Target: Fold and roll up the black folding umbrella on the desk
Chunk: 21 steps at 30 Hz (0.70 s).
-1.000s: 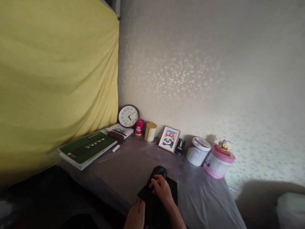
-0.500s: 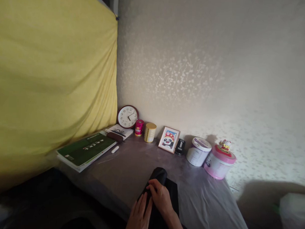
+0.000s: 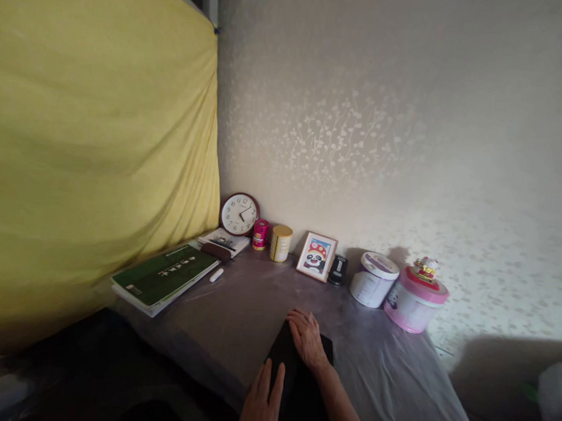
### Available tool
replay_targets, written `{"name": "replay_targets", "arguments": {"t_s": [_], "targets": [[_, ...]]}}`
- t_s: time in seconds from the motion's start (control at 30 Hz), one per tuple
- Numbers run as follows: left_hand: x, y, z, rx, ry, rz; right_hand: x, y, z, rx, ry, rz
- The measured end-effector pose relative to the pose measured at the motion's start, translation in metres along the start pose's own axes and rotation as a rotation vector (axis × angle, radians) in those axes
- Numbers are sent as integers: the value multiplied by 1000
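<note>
A dark piece of black cloth [image 3: 294,383] lies folded on the grey-covered table, its long side running away from me. My right hand [image 3: 306,339] rests palm down on its far end, with the fingers stretched out over the edge. Along its left edge my left hand [image 3: 263,395] lies with fingers extended and somewhat apart, touching the cloth. Neither hand grips anything. The near part of the cloth is dark and partly hidden by my hands and right forearm, so I cannot make out its folds.
Along the wall stand a clock [image 3: 239,214], a pink can [image 3: 260,235], a yellow tin [image 3: 280,243], a panda picture frame [image 3: 317,256], a black object [image 3: 338,271], a white tub [image 3: 373,287] and a pink-lidded tub [image 3: 413,307]. At left lies a green book [image 3: 165,274].
The raised fold at the cloth's far end now lies flat. My right hand has moved outward from its bent-finger hold and flattened; my left hand has drawn slightly nearer to me.
</note>
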State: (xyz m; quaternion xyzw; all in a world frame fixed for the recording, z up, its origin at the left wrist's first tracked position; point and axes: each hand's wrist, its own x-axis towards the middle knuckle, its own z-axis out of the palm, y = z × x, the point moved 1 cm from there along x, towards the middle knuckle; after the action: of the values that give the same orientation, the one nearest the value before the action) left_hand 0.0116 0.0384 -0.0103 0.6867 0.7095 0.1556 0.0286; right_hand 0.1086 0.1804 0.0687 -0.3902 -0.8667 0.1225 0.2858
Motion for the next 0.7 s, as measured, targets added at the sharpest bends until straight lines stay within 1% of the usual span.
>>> {"name": "replay_targets", "arguments": {"t_s": [0.07, 0.17, 0.3, 0.43, 0.53, 0.6, 0.7], "targets": [[0, 1, -8, -49, -45, -15, 10, 7, 1, 48, -16, 60], [-2, 0, -16, -129, -80, -21, 20, 16, 1, 145, 3, 183], [-4, 0, -23, -188, -93, -22, 18, 31, -6, 173, 71, 349], [-10, 4, -33, -195, -125, -25, -8, 51, -29, 197, 171, 505], [-17, 8, -46, -254, -95, 0, -38, 64, -47, 240, 222, 624], [-20, 9, -53, -296, -67, 3, -59, 68, -54, 303, 215, 687], [-22, 9, -57, -331, -36, 24, -84, 64, -57, 419, 178, 756]]}}
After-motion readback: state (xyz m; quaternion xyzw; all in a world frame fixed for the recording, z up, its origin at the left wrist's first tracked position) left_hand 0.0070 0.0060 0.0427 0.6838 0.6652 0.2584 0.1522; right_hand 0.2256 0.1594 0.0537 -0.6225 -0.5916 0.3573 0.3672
